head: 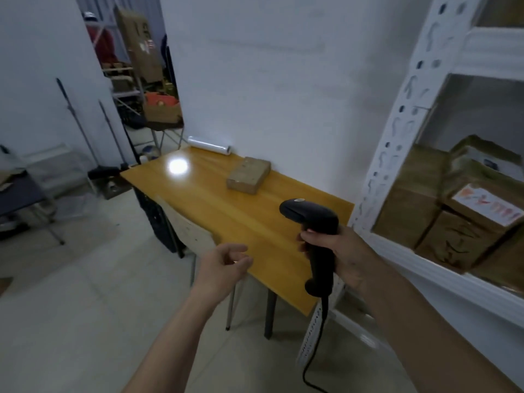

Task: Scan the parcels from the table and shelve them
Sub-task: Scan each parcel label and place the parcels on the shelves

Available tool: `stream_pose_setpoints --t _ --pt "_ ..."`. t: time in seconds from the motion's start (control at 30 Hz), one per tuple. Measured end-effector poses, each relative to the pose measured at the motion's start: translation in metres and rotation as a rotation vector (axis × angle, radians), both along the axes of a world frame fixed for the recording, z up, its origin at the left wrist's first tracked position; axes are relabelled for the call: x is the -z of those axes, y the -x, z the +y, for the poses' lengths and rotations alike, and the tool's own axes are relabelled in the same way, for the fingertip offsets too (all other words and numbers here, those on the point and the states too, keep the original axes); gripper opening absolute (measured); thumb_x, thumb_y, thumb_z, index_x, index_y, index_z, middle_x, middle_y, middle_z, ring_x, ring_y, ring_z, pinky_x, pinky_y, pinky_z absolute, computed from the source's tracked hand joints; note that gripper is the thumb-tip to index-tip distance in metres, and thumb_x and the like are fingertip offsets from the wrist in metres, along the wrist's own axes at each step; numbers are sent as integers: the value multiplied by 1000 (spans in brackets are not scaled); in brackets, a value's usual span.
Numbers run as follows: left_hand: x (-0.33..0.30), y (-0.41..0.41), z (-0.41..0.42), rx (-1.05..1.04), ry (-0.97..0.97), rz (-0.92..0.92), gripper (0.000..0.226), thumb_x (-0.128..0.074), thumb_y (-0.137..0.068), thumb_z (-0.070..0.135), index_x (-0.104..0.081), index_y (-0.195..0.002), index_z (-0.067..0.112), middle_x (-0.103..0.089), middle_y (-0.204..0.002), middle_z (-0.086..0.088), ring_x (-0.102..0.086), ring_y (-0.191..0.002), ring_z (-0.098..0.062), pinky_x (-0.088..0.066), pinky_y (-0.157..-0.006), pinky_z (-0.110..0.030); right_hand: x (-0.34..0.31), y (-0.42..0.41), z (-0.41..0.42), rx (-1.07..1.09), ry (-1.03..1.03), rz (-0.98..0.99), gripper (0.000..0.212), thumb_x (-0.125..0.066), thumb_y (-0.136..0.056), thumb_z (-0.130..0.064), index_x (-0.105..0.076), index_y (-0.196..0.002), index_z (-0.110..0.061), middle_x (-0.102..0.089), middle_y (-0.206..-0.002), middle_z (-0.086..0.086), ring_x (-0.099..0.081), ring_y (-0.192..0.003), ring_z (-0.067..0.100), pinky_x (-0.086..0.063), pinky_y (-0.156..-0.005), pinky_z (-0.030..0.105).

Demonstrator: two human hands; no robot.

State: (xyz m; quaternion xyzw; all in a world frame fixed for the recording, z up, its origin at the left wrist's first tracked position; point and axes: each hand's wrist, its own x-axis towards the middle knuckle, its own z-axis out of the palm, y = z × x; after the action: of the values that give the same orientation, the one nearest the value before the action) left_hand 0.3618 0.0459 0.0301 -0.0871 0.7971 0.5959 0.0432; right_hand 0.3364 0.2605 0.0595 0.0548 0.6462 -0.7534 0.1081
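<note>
shelf (442, 259): just right of the scanner grip; brown boxes already stacked inside, room to be judged before shelving.
table (255, 222): ahead of and under both hands; one parcel left on it.
parcel (248, 175): lying flat near the wall, well beyond the scanner head, up-left of the grip; label side not made out, so it is probably to be turned first.
scanner (314, 239): gripped by the handle, head aimed toward the parcel; cable hangs below the grip, to be kept off the table edge.
right hand (337, 255): clenched round the scanner handle.
left hand (226, 265): empty, fingers loosely curled, left of the grip; best used to lift or steady the parcel.
</note>
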Motion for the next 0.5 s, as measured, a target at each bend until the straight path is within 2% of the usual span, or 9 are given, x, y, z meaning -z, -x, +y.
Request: stream_pose_setpoints --t 0.07,0.2,0.43,0.5 --pt "3 14 -9 -15 26 -7 17 -64 -92 11 -64 -109 11 -64 -91 -10 -61 -75 -11 -44 -51 -7 5 16 -10 -19 35 -20 15 -67 -83 0 -66 -99 0 -68 -84 11 -65 -71 20 -51 -74 35" --pt "10 54 -19 -6 80 -25 20 -66 -91 15 -65 -111 12 -66 -91 -5 -63 -81 -12 -44 -61 -11 18 55 -22 -24 97 -67 11 -65 -85 0 -64 -96 -1 -68 -81 10 -65 -71 21 -50 -71 36" --pt "23 160 -22 51 143 -112 27 -69 -90 23 -64 -116 18 -67 -94 3 -65 -91 -17 -54 -89 -39 33 150 -30 -1 154 -135 7 -63 -86 0 -63 -93 -1 -67 -79 10 -65 -67 21 -51 -67 35" --pt "27 195 -20 72 167 -144 32 -69 -90 25 -61 -120 19 -66 -101 5 -64 -92 -16 -53 -86 -37 36 178 -32 27 177 -157 8 -64 -85 0 -63 -94 -2 -67 -80 10 -65 -68 22 -52 -68 36"
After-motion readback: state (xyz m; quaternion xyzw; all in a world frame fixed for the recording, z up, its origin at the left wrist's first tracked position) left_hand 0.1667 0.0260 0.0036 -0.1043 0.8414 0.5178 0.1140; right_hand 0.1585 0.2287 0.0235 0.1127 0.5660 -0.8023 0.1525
